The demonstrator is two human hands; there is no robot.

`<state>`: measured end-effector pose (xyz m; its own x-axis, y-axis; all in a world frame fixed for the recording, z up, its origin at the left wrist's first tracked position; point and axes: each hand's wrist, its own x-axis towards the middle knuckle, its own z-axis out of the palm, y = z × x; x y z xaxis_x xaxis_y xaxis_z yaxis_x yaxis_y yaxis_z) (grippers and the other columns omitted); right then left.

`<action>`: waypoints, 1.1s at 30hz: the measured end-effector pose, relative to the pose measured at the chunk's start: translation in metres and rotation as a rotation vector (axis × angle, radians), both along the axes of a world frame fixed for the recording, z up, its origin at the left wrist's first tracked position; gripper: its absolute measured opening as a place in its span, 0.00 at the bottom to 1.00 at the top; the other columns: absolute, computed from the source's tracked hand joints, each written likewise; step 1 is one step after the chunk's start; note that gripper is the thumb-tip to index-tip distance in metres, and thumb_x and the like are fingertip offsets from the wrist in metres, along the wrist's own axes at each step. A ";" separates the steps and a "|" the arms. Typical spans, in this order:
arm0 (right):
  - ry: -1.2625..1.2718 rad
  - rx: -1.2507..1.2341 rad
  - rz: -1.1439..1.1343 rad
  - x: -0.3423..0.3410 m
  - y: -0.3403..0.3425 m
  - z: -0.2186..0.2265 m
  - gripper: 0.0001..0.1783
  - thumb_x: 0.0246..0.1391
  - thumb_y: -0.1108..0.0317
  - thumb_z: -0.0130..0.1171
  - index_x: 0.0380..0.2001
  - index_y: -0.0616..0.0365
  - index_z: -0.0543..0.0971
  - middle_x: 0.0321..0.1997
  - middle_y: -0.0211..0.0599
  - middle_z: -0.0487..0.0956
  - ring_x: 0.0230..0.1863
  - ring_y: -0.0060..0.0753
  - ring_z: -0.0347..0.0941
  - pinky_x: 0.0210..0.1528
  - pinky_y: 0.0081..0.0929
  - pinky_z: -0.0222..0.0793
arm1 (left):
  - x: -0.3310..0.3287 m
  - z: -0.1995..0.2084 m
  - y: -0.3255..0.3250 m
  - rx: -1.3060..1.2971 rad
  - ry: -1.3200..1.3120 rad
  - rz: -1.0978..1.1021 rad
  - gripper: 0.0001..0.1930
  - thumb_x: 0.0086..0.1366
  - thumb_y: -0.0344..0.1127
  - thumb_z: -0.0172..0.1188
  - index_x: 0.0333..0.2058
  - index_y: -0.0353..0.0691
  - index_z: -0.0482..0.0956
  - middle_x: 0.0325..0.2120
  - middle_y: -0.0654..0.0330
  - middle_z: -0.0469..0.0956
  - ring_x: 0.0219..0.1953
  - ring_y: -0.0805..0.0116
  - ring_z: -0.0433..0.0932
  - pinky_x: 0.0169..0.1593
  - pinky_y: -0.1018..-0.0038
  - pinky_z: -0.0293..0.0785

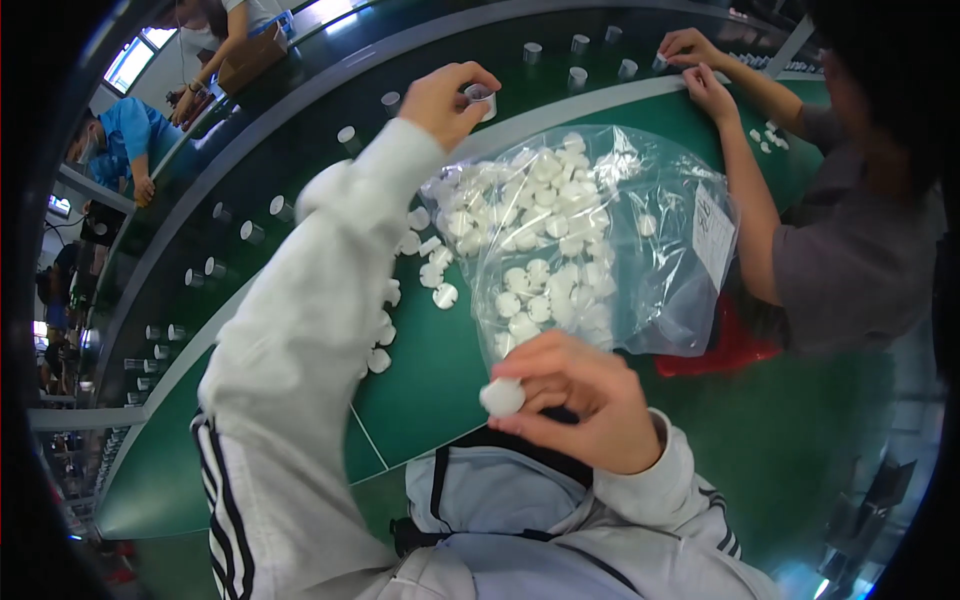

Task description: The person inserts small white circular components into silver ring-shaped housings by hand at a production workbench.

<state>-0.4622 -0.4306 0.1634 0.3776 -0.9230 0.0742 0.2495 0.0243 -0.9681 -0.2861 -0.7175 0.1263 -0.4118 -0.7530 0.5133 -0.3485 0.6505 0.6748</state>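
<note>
My left hand [443, 103] reaches out over the dark green belt, its fingers closed around a small white-and-clear cylinder [481, 101]. Close to my body, my right hand [590, 402] pinches a round white plastic cap [502, 397] between thumb and fingers. Between the two hands lies a large clear plastic bag [655, 290] full of similar white caps [545, 200]. Several loose white caps [444, 295] are scattered on the green tabletop [420, 380] left of the bag, partly hidden by my left sleeve.
Several small cylinders [252, 232] stand spaced along the curved belt [300, 140]. At the right, a co-worker's hands [690, 60] hold a cylinder at the belt. A red plastic bag [720, 345] sits under the clear bag's edge. Across the belt, another person in blue [140, 135] leans in.
</note>
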 end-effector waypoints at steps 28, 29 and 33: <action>0.382 -0.604 -0.266 0.041 0.051 0.029 0.27 0.34 0.78 0.79 0.43 0.64 0.82 0.41 0.36 0.75 0.33 0.22 0.67 0.35 0.18 0.64 | 0.046 0.061 0.361 -0.049 0.130 0.283 0.36 0.52 0.14 0.66 0.60 0.30 0.64 0.52 0.45 0.79 0.51 0.59 0.79 0.57 0.70 0.71; 0.326 -0.573 -0.282 0.039 0.055 0.029 0.28 0.33 0.79 0.79 0.43 0.65 0.81 0.42 0.36 0.74 0.34 0.22 0.67 0.37 0.18 0.64 | 0.044 0.061 0.364 -0.071 0.167 0.311 0.37 0.51 0.15 0.69 0.60 0.30 0.63 0.50 0.44 0.81 0.52 0.59 0.80 0.58 0.69 0.70; 0.204 -0.497 -0.260 0.036 0.070 0.029 0.29 0.32 0.81 0.79 0.43 0.66 0.80 0.43 0.37 0.74 0.35 0.21 0.68 0.37 0.18 0.63 | 0.042 0.057 0.379 -0.159 0.139 0.464 0.37 0.51 0.26 0.73 0.59 0.33 0.64 0.43 0.50 0.84 0.44 0.70 0.79 0.42 0.75 0.66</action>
